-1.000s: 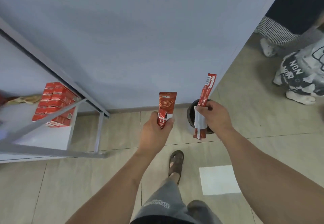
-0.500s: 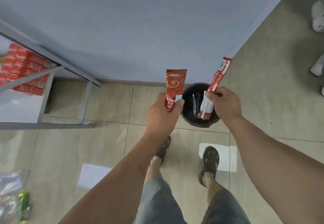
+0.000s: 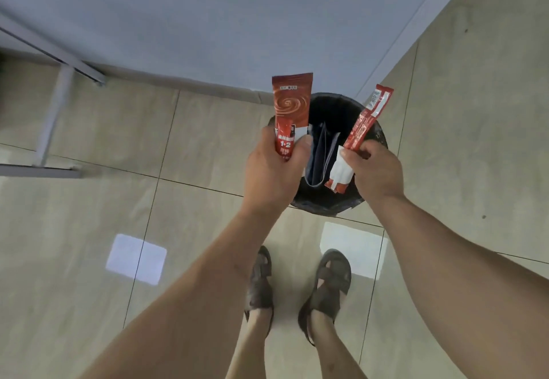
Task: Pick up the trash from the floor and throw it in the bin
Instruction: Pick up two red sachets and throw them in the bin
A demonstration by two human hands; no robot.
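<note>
Two red sachets remain in hand above the bin (image 3: 371, 138), neither yet let go; the left hand (image 3: 274, 170) has its thumb and fingers curled round the lower end of a wide red sachet (image 3: 291, 111) printed with a swirl, which stands upright over the bin's left rim, partly over the floor tile (image 3: 208, 141) beside it; the right hand (image 3: 375, 172) pinches a narrow red stick sachet (image 3: 361, 129) near its middle, its top tilted up and to the right, its torn white lower end hanging over the dark mouth of the bin; the black round bin stands on the floor against the foot of the pale wall (image 3: 237, 22), close to the wall's outer corner, and a dark folded packet (image 3: 322, 156) already lies inside it; by the look of things the picking up is done for these two pieces and only the dropping is left, a matter of opening the fingers; the stick sachet is well placed to fall in, while the wide one looks to need a small shift to the right first or it may glance off the rim; the person's two sandalled feet (image 3: 297, 286) are planted just short of the bin; a grey metal frame (image 3: 53, 117) stands at the left edge; no other litter shows on the tiles in view, though whether more waits elsewhere cannot be told
</note>
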